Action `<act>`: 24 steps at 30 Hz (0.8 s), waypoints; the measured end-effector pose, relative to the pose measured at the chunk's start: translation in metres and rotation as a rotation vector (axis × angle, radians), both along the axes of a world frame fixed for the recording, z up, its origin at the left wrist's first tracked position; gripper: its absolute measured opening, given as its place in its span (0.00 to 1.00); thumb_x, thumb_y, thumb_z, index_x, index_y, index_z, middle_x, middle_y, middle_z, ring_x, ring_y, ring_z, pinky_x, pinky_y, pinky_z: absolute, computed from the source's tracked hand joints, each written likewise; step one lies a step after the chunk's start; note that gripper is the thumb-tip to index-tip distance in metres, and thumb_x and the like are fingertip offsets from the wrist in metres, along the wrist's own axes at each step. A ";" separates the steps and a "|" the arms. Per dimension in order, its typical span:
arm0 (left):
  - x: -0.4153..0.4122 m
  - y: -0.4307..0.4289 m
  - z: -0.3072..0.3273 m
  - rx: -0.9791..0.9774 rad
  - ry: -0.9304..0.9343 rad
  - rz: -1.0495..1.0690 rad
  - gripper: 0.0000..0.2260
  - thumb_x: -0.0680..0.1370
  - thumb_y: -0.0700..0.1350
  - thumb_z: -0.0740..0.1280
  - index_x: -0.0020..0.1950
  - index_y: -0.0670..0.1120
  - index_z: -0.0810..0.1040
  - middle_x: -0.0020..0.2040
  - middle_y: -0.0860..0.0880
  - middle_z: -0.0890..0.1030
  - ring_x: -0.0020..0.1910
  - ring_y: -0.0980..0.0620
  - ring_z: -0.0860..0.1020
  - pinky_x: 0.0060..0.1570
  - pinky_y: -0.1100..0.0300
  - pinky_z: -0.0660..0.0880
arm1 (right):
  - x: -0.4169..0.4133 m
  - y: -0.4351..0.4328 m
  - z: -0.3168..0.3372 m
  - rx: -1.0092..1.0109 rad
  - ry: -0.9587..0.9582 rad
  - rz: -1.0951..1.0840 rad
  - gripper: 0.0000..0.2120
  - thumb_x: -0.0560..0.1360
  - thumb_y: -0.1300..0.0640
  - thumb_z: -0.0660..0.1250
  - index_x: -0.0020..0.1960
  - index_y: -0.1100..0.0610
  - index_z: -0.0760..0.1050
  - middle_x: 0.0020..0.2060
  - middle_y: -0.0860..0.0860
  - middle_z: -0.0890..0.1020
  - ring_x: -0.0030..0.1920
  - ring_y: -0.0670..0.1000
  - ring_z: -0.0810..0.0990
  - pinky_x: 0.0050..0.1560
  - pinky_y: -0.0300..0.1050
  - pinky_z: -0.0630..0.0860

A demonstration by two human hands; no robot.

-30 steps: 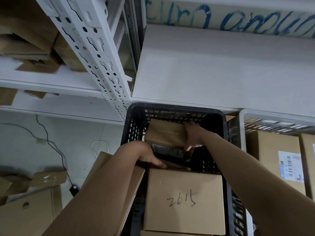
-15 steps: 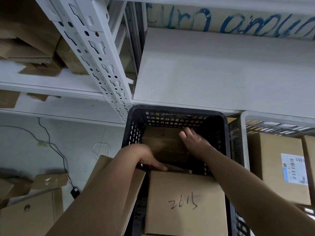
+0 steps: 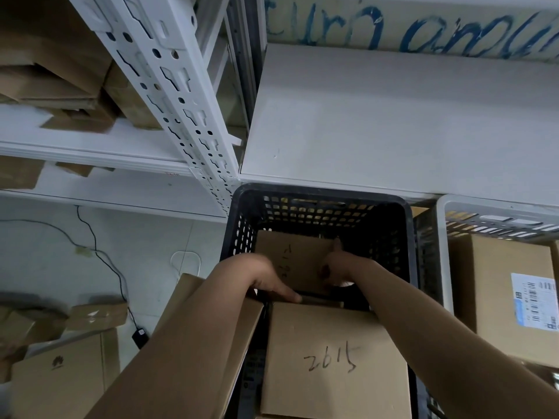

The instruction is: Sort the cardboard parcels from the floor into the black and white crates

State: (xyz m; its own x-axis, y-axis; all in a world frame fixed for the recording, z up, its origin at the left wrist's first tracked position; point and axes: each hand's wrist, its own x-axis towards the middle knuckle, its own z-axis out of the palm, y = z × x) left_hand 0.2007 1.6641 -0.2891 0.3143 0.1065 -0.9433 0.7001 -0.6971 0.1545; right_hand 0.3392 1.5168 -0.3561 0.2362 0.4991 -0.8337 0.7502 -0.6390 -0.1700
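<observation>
Since a second ago the small parcel [image 3: 295,255] has settled flat at the 12 o'clock end of the black crate [image 3: 317,196], handwriting up. The right grip [image 3: 334,267] curls round its 5 o'clock corner, thumb raised. The left grip [image 3: 273,281] rests straight fingers on the 2615 parcel [image 3: 332,358] at 6 o'clock.

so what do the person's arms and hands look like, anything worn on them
Both forearms are bare as far as the head view shows, with no sleeve or cuff in sight. The left hand and the right hand wear no gloves, and no watch, wristband or ring shows on either. No markings or tape are visible.
</observation>
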 end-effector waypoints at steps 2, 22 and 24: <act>0.001 0.000 0.001 0.003 0.005 -0.001 0.39 0.65 0.72 0.68 0.67 0.48 0.77 0.66 0.47 0.76 0.64 0.47 0.74 0.60 0.53 0.71 | 0.004 0.002 0.010 0.013 0.046 -0.009 0.21 0.79 0.61 0.61 0.72 0.56 0.70 0.75 0.62 0.62 0.67 0.61 0.72 0.68 0.43 0.69; 0.008 -0.001 0.048 0.034 -0.707 1.024 0.10 0.80 0.38 0.58 0.47 0.45 0.79 0.49 0.44 0.83 0.40 0.48 0.81 0.37 0.60 0.74 | -0.112 0.000 0.135 0.377 0.252 -0.416 0.29 0.68 0.33 0.70 0.58 0.53 0.77 0.49 0.48 0.78 0.50 0.48 0.75 0.54 0.47 0.75; 0.008 -0.002 0.052 -0.037 -0.729 1.094 0.12 0.81 0.39 0.58 0.58 0.44 0.80 0.51 0.48 0.82 0.40 0.51 0.81 0.35 0.63 0.76 | -0.115 0.001 0.134 0.351 0.199 -0.437 0.25 0.67 0.32 0.70 0.49 0.53 0.77 0.42 0.48 0.75 0.44 0.48 0.75 0.48 0.48 0.75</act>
State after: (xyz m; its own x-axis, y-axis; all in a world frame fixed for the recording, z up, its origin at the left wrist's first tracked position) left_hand 0.2084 1.6617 -0.2369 0.5175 0.6074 -0.6027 0.6450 0.1860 0.7412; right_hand 0.2240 1.5176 -0.2222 0.3382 0.6447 -0.6856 0.3621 -0.7616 -0.5375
